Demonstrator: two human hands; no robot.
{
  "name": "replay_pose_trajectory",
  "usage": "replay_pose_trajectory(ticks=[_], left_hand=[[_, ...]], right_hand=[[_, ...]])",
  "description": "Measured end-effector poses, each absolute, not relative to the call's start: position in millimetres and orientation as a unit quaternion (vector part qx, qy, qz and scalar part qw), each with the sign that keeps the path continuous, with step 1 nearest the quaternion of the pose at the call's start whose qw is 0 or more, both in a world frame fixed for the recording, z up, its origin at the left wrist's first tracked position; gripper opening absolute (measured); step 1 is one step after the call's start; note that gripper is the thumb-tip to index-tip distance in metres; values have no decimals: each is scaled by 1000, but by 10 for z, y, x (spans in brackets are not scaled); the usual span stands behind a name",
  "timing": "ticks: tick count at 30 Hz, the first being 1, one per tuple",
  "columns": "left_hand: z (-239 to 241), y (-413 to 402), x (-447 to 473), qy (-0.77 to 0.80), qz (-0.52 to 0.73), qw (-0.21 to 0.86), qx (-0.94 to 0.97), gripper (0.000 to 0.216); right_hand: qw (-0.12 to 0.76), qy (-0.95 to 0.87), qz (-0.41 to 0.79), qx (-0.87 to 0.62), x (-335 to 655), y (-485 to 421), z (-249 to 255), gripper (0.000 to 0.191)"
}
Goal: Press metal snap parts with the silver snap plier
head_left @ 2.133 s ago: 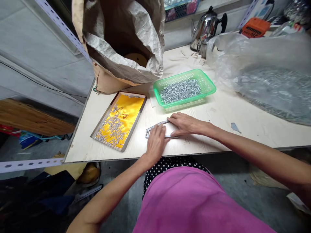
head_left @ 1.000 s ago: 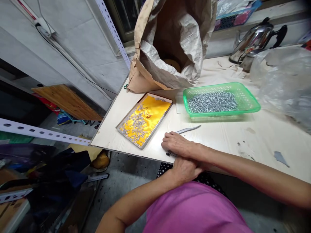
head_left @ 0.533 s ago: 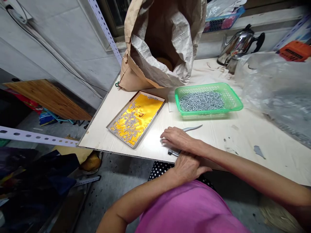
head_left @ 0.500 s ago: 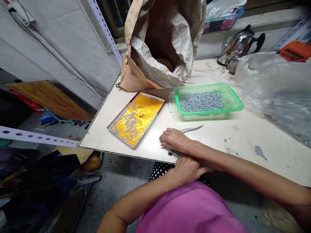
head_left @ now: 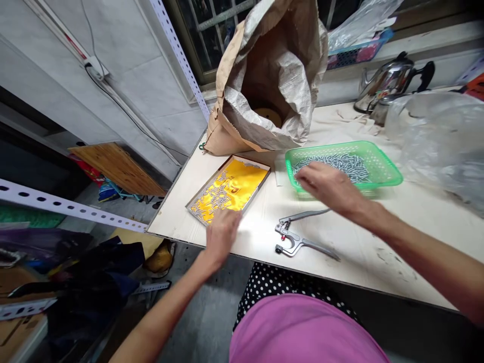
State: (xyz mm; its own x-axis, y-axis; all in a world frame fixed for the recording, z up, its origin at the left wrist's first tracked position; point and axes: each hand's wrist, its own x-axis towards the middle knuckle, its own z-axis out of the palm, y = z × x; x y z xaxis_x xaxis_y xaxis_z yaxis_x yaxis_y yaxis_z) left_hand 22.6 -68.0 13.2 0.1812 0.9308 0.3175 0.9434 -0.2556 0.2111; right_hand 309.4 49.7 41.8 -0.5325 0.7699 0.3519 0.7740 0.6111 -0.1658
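My left hand point(head_left: 223, 231) is over the near edge of a shallow box point(head_left: 247, 202) with a yellow cloth point(head_left: 245, 181) inside. Its fingers look curled; their tips are hidden. Small silvery metal pins point(head_left: 217, 197) lie scattered on the cloth. My right hand point(head_left: 329, 185), slightly blurred, hangs above the left part of a green plastic basket point(head_left: 389, 174), fingers drawn together. A heap of similar metal pins point(head_left: 350, 166) fills the basket's bottom. Grey spring-loaded pliers point(head_left: 295, 241) lie on the table between my hands, handles spread, touched by neither.
A big open paper sack point(head_left: 234, 123) stands behind the box. At the back right are a metal kettle point(head_left: 391, 83) and a clear plastic bag point(head_left: 434, 146). The white table point(head_left: 264, 234) ends just in front of my body. A perforated metal bar point(head_left: 75, 206) runs at the left.
My hands, crossed over the pliers before, have parted. The left moved to the yellow-lined box, the right to the green basket. The pliers now lie uncovered. The view has shifted slightly.
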Motion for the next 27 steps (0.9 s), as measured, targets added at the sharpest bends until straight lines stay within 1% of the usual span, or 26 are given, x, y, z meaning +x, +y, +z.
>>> replay_pose_trajectory(ticks=[2,4,6,10,13,15,18,20,22,24,25,27], left_hand=[[142,-386,-9,-659,-129,30,-740,25],[106,-176,-129,-681,-59,22,-730,25],[45,-55,-164,-686,2,9,-728,27],[-83,55,-166,-674,76,-6,-735,29],[-134,118,-202,-670,89,-13,-737,29],[-120,143,-212,-668,75,-18,-740,29],[-22,100,-106,-670,-2,-38,-742,23],[65,-3,68,-670,-89,-103,-730,16],[122,-150,288,-665,-160,-233,-692,12],[117,-300,499,-654,-184,-379,-629,14],[89,-361,585,-648,-184,-436,-597,17],[-3,-437,700,-645,-187,-500,-546,19]], right_hand=[[191,-846,-41,-496,3323,591,502,26],[179,-834,-47,-520,3442,528,494,28],[175,-850,-7,-496,3462,319,406,30],[152,-879,125,-435,3407,-269,85,30],[117,-864,179,-455,3419,-604,-168,27],[106,-855,204,-465,3440,-733,-293,25],[99,-843,200,-490,3432,-798,-394,24],[73,-839,180,-509,3395,-771,-420,24],[40,-844,161,-510,3345,-707,-426,23],[16,-853,144,-501,3291,-627,-413,22],[7,-857,136,-497,3266,-587,-398,21],[-10,-861,126,-492,3223,-519,-352,20]])
